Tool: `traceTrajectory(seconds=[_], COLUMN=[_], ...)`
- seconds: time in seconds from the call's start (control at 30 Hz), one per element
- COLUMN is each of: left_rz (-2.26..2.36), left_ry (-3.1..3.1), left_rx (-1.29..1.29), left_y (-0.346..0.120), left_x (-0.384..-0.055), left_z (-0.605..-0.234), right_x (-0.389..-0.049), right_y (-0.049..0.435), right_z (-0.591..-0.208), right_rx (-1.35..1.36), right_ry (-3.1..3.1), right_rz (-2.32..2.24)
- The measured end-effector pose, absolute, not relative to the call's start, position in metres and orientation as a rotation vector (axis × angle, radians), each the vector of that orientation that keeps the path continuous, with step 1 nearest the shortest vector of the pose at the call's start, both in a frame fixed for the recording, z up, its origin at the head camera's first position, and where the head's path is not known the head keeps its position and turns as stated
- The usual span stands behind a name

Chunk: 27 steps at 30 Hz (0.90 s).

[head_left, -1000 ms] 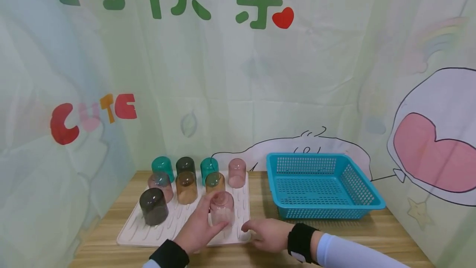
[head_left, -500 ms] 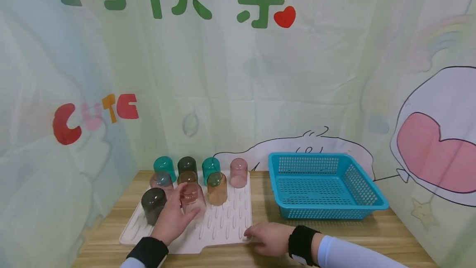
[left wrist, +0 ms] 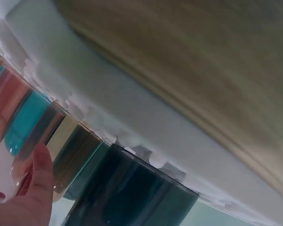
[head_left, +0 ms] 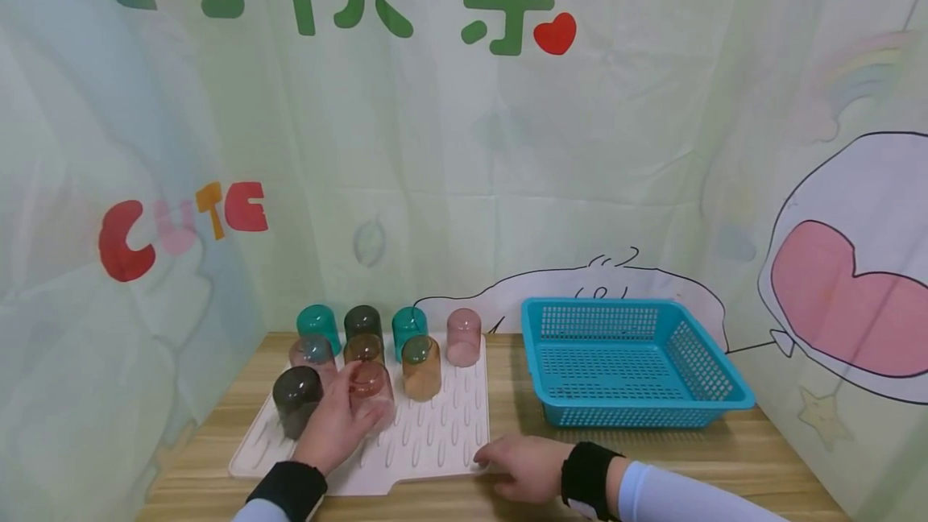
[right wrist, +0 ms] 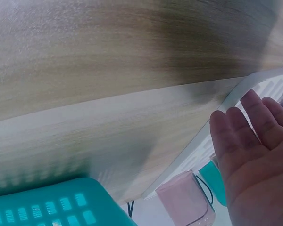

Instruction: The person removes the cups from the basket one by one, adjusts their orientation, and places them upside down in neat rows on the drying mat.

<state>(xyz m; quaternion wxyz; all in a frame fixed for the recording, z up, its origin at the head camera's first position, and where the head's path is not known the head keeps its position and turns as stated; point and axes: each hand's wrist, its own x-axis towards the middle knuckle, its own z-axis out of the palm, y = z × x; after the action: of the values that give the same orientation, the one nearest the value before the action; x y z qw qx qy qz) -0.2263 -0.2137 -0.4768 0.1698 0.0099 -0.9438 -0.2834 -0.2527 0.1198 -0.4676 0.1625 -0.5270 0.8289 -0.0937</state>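
Observation:
My left hand (head_left: 335, 425) grips a clear pink glass (head_left: 375, 401), bottom up, at the front middle of a white ridged tray (head_left: 435, 445). A dark grey glass (head_left: 297, 403) stands upside down just left of that hand, and the left wrist view shows this dark glass (left wrist: 132, 193) close by. Behind the held glass is a brown glass (head_left: 365, 345), partly hidden. An amber glass (head_left: 422, 369) stands to the right. My right hand (head_left: 528, 467) is at the tray's front right corner, holding nothing. Its fingers are extended in the right wrist view; I cannot tell if they touch the tray.
Farther back on the tray are two teal glasses (head_left: 317, 327), a dark one (head_left: 362, 321) and a pink one (head_left: 464, 338); another pink glass (head_left: 313, 353) is at left. A blue perforated basket (head_left: 638, 416) stands right of the tray on the wooden table (head_left: 768, 466).
My left hand has carried the pink glass left across the front of the tray, from before the amber glass to before the brown one, then slightly lower. The right hand has barely moved.

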Motion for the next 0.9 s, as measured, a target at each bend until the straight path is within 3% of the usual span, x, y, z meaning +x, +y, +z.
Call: traceTrajectory(seconds=[0.9], left_rz=[-0.650], left_ry=[-2.738], left_rx=[0.012], left_y=[-0.2067], left_x=[-0.2278], left_z=[-0.4733], right_x=[-0.2517], right_y=[0.1288], right_z=[-0.4654], right_rx=[-1.426], right_ry=[2.434], right_rz=[-0.322])
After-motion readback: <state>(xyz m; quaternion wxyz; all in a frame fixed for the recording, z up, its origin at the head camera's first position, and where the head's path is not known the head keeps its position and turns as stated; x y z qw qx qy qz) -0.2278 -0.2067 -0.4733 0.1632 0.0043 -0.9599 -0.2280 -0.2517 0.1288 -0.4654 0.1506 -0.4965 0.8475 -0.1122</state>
